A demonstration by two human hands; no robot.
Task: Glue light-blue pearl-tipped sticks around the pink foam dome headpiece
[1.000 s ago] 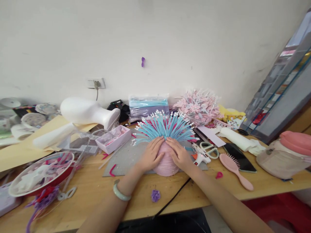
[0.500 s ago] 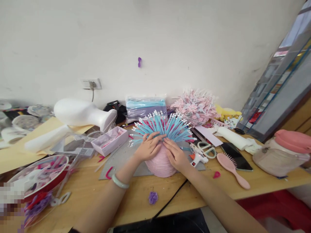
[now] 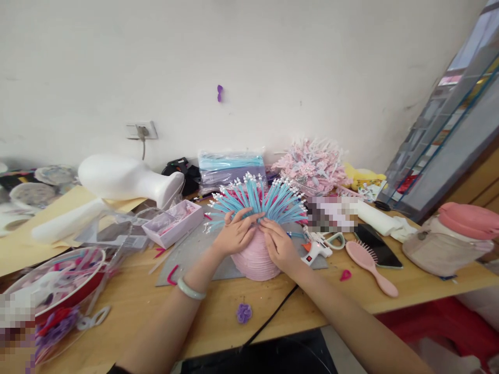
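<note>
A pink ribbed dome (image 3: 256, 262) sits mid-table, and a fan of blue pipe cleaners (image 3: 249, 195) tipped with white beads spreads out from its far side. My left hand (image 3: 237, 232) rests over the dome's left edge, its fingertips closed on the base of the blue pipe cleaners. From the right, my right hand (image 3: 281, 246) meets it, thumb and fingers pinching at the same spot. The two sets of fingertips almost touch. Exactly which stems they grip is partly hidden by the fingers. Deep pink pieces show behind the blue fan.
A grey mat (image 3: 187, 259) lies under the dome. Right are a glue gun (image 3: 316, 250), scissors (image 3: 336, 240), a pink hairbrush (image 3: 364, 257) and a phone (image 3: 384, 252). Left stand a white box (image 3: 171, 231), a white foam head (image 3: 113, 176) and a red-sided basin (image 3: 74, 298). A purple flower (image 3: 244, 313) lies in front.
The whole view has shifted slightly. My hands stay at the base of the blue pipe cleaners, with only small finger movement; the dome stays in place.
</note>
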